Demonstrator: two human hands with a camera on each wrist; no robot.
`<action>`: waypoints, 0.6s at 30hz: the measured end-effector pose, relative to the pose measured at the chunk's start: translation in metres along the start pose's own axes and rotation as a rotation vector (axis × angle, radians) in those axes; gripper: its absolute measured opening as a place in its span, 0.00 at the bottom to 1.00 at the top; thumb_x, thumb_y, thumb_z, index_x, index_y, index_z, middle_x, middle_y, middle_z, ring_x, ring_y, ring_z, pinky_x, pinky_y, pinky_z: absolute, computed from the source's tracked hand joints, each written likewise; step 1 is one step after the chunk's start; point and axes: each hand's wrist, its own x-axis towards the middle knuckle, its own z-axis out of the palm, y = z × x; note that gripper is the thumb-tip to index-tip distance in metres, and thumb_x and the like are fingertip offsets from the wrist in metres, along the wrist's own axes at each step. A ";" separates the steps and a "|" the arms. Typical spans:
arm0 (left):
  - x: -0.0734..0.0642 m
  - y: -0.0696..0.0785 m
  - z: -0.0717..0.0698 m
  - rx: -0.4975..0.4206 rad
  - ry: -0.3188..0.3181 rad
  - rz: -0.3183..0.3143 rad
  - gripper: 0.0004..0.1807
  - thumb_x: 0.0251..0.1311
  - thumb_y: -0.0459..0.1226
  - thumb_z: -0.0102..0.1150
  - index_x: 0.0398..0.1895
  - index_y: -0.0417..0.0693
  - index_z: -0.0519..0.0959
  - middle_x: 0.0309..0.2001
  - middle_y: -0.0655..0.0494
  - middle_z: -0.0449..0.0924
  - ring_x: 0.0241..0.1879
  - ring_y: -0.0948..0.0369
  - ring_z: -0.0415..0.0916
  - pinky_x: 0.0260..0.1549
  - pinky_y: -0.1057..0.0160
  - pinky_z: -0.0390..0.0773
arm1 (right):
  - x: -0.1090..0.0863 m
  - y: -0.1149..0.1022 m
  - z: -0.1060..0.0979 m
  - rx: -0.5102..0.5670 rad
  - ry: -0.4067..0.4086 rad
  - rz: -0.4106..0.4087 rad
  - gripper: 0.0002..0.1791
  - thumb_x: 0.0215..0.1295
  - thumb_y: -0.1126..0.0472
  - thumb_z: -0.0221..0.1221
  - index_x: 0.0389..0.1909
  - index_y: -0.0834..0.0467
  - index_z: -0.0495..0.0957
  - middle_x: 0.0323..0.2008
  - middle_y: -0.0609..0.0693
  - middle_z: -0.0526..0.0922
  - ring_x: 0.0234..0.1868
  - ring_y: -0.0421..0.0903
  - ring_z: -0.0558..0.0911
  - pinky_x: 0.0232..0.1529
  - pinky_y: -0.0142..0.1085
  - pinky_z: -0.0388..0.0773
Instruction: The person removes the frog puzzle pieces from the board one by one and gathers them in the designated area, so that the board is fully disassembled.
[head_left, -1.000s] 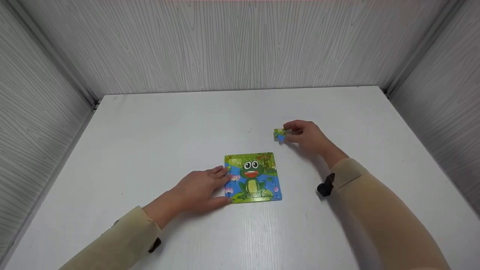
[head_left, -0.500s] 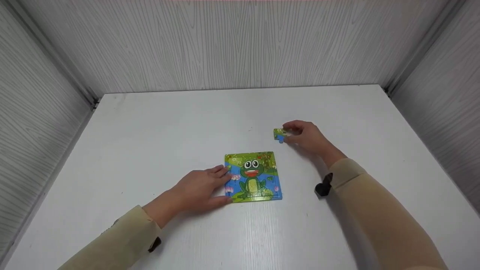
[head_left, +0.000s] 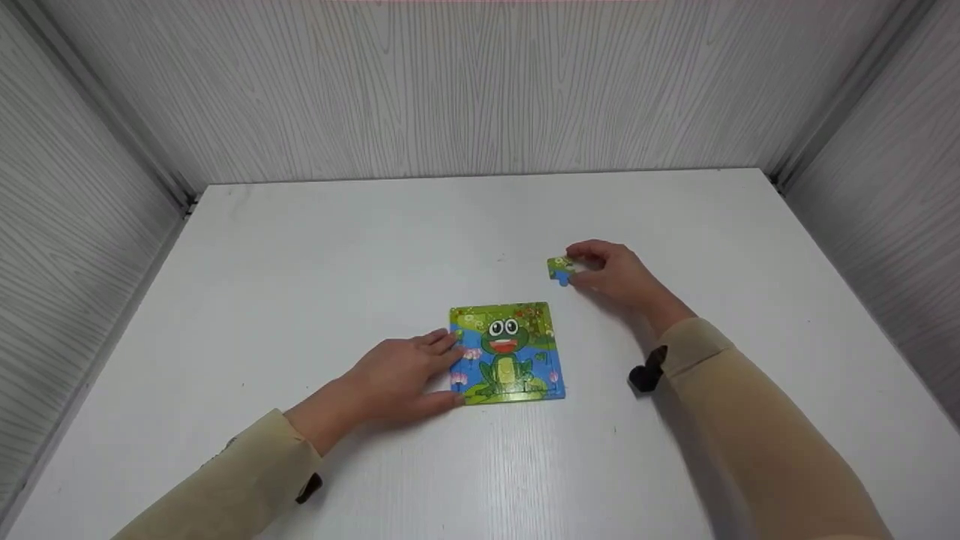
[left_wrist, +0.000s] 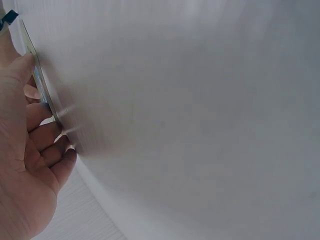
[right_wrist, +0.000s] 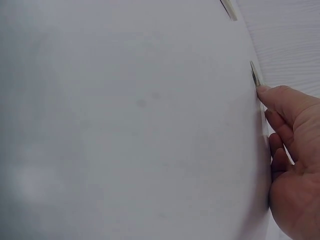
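A square frog jigsaw puzzle (head_left: 507,356) in green and blue lies flat on the white table. My left hand (head_left: 397,379) rests at its left side, fingers and thumb spread over the edge and the near left corner. In the left wrist view, the puzzle (left_wrist: 42,90) shows edge-on beside the fingertips. Beyond the puzzle's far right corner, my right hand (head_left: 619,277) pinches the right side of a small green and blue puzzle piece (head_left: 559,268) between thumb and forefinger. The right wrist view shows this puzzle piece (right_wrist: 254,74) edge-on, low at the table, just past the thumb tip.
The white tabletop (head_left: 337,247) stretches around both hands. A pale wood-grain panel (head_left: 480,90) stands along its back edge, with similar panels at the left and right sides. A black object (head_left: 645,377) sits by the right cuff.
The puzzle piece has turned slightly and lies flatter, showing more of its top face and notch. Both hands have stayed nearly in place.
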 end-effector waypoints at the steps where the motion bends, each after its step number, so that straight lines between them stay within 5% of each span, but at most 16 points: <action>1: 0.000 0.000 0.000 0.001 0.000 0.001 0.43 0.73 0.66 0.50 0.82 0.50 0.66 0.80 0.50 0.63 0.80 0.52 0.59 0.70 0.46 0.72 | 0.000 0.000 0.000 0.002 0.002 0.006 0.27 0.70 0.58 0.70 0.68 0.52 0.79 0.70 0.51 0.76 0.72 0.51 0.71 0.76 0.50 0.64; 18: 0.000 0.003 -0.002 0.002 -0.015 -0.028 0.43 0.72 0.67 0.51 0.83 0.54 0.65 0.81 0.54 0.62 0.81 0.54 0.57 0.70 0.46 0.72 | -0.001 0.002 -0.001 0.056 0.021 0.016 0.28 0.68 0.56 0.72 0.68 0.51 0.79 0.65 0.48 0.78 0.66 0.49 0.73 0.72 0.47 0.68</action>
